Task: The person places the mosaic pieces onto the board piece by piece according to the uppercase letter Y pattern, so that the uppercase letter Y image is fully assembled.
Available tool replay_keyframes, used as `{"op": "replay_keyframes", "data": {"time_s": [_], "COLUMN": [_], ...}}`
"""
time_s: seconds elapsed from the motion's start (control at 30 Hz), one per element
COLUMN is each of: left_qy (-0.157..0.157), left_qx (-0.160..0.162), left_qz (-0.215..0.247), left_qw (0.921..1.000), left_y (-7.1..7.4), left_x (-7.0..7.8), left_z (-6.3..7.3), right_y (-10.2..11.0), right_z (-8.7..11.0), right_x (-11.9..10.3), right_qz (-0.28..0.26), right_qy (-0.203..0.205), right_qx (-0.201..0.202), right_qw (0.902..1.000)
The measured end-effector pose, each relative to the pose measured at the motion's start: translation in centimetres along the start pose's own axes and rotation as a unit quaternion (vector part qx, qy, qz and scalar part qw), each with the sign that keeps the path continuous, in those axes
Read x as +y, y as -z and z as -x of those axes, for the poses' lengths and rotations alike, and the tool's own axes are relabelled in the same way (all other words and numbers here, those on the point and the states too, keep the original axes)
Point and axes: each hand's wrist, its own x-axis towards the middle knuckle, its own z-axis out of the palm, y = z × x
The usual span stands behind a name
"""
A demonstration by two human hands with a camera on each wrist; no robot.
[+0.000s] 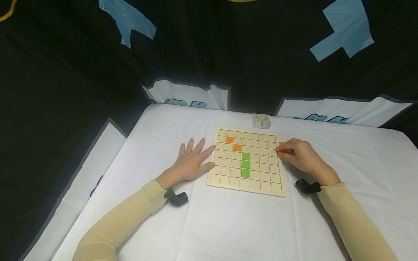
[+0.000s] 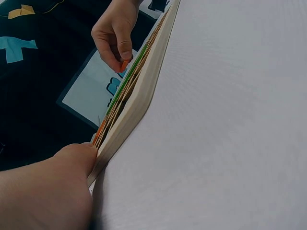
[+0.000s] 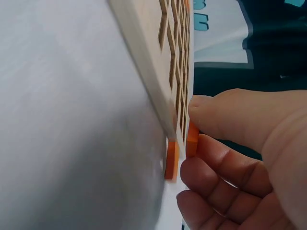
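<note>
A pale wooden grid board (image 1: 228, 174) lies on the white cloth. Set in its squares are two orange tiles, one an upper tile (image 1: 229, 139) and the other a lower tile (image 1: 237, 147), stepped diagonally, and a column of green tiles (image 1: 246, 164). My left hand (image 1: 187, 163) has its fingers spread, with thumb and forefinger at the board's left edge. Beside the right edge, my right hand (image 1: 302, 156) pinches an orange tile (image 3: 192, 140) between thumb and fingers. Another orange tile (image 3: 171, 160) lies under it, right by the board's edge.
Behind the board lies a small card (image 1: 261, 121) printed with a coloured grid. White cloth (image 1: 228, 224) covers the table. Black curtains (image 1: 209, 47) with blue tape patches (image 1: 349, 27) rise at the back and left.
</note>
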Motion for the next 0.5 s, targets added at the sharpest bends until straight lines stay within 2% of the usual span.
{"op": "replay_keyframes", "data": {"time_s": [0.1,0.5], "left_qy": [0.001,-0.002], "left_qx": [0.001,0.005], "left_qz": [0.002,0.005], "left_qw": [1.0000,1.0000], "left_y": [0.0,-0.2], "left_x": [0.0,-0.1], "left_z": [0.1,0.0], "right_y": [-0.2,-1.0], "right_z": [-0.4,-1.9], "right_x": [-0.3,-1.6], "right_qz": [-0.003,-0.001], "right_qy": [0.017,0.038], "right_qx": [0.000,-0.011], "right_qw": [0.9999,0.9992]}}
